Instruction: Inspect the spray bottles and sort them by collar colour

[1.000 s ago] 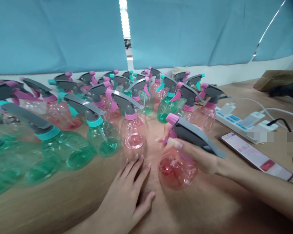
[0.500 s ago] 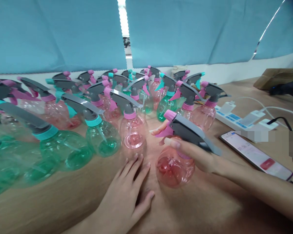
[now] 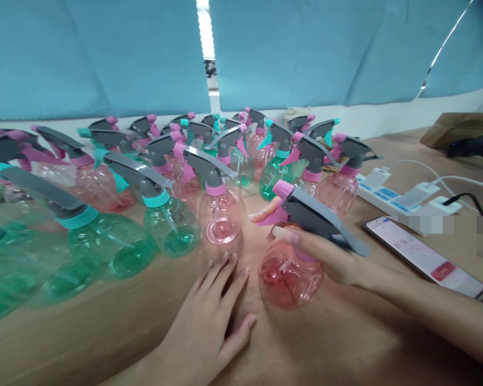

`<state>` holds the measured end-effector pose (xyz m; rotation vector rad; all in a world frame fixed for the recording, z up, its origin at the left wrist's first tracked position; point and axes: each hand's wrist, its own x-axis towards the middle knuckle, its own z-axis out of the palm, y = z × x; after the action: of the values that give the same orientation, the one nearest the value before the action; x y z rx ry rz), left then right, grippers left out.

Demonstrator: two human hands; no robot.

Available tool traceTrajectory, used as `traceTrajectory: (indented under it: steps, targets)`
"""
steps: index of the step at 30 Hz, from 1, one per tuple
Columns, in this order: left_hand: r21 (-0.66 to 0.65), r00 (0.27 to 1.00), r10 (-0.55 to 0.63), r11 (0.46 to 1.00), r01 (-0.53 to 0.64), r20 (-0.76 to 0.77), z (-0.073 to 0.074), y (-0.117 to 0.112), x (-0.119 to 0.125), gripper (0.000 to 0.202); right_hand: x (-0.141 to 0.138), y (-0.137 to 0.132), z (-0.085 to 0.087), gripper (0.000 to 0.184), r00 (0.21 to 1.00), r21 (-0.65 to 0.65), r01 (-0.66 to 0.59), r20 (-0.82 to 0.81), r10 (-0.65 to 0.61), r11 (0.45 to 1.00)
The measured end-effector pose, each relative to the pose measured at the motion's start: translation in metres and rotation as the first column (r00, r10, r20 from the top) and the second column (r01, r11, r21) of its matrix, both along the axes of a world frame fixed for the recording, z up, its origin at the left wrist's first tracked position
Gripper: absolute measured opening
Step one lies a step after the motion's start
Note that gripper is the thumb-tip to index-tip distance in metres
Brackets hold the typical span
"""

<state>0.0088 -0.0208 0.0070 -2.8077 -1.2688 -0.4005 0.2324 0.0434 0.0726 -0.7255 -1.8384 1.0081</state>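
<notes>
My right hand [image 3: 322, 252] is closed round the neck of a pink spray bottle [image 3: 290, 276] with a grey trigger head and pink nozzle. The bottle stands on the wooden table [image 3: 104, 332], its nozzle pointing left. One fingertip rests by the pink trigger. My left hand [image 3: 209, 316] lies flat on the table just left of that bottle, fingers stretched out and holding nothing. Directly beyond its fingertips stands another pink spray bottle [image 3: 220, 217].
Several pink and green spray bottles [image 3: 167, 214] crowd the table's left and back. A phone [image 3: 422, 256] lies to the right, with a white power strip [image 3: 390, 198] and cables behind it. A cardboard box [image 3: 454, 126] sits far right. Blue blinds [image 3: 104, 53] hang behind.
The held pink bottle has shifted slightly left and stands more upright. A right fingertip has come out by the trigger. My left hand has stayed flat in place.
</notes>
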Motion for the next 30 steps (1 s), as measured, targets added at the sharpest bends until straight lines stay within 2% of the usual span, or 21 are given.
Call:
traceTrajectory:
  steps: [11,18,26,30]
  targets:
    - [-0.017,1.000,0.011,1.000,-0.011,-0.010,0.0004,-0.0001,0.0005,0.054,-0.0008,-0.0020,0.0026,0.037,1.000,-0.030,0.013,0.013,-0.012,0.999]
    - [0.001,0.999,-0.004,1.000,0.004,-0.036,0.0013,0.0004,-0.0001,0.055,-0.0017,-0.0009,0.0011,0.027,0.999,-0.035,0.037,0.024,-0.036,0.999]
    - [-0.015,1.000,0.004,1.000,-0.004,-0.017,0.0014,0.0000,-0.0006,0.056,-0.0003,-0.0042,0.0054,0.019,0.992,0.027,0.084,0.092,-0.086,0.996]
    - [-0.004,1.000,-0.001,1.000,0.001,-0.018,0.0015,0.0009,0.0002,0.057,-0.0007,-0.0068,0.0043,0.021,0.986,0.016,0.148,0.077,-0.148,0.989]
